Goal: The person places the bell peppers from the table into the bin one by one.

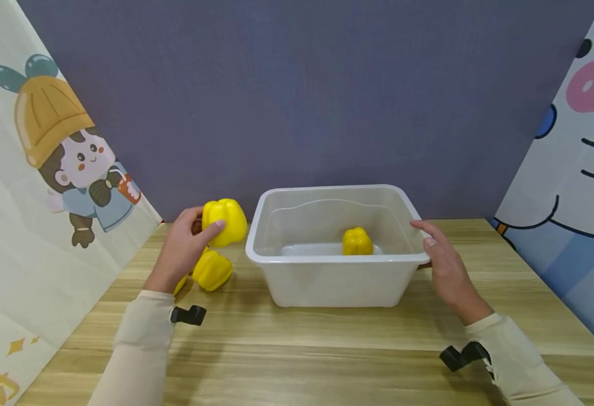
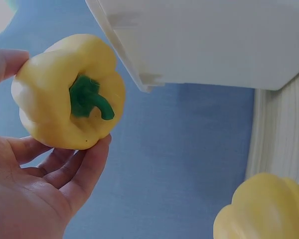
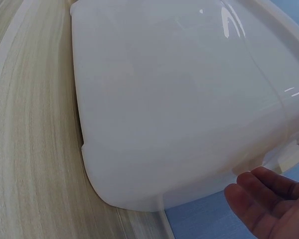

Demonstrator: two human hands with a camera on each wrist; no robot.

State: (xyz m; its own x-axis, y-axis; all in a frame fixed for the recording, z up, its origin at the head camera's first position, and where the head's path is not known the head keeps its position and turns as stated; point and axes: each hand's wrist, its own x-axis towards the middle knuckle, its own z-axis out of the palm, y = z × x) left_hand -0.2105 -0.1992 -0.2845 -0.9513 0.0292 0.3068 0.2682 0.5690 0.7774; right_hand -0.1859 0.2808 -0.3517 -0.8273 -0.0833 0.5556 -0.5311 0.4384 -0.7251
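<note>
My left hand [image 1: 181, 245] grips a yellow bell pepper [image 1: 230, 223] between thumb and fingers, held above the table just left of a white plastic bin [image 1: 332, 282]. The left wrist view shows the pepper's green stem [image 2: 92, 99]. On the bin's right rim, my right hand [image 1: 451, 276] holds on, thumb over the edge and other fingers [image 3: 264, 194] beneath it. Inside the bin lies one yellow pepper [image 1: 357, 242]. Below my left hand, another yellow pepper [image 1: 213, 272] rests on the table, and a further yellow piece [image 1: 180, 285] is mostly hidden by the wrist.
The wood-grain table [image 1: 317, 355] stretches under the bin and toward me. A blue-grey panel [image 1: 302, 101] rises behind it. Printed cartoon sheets [image 1: 18, 186] border the left side, with another sheet [image 1: 581, 186] on the right.
</note>
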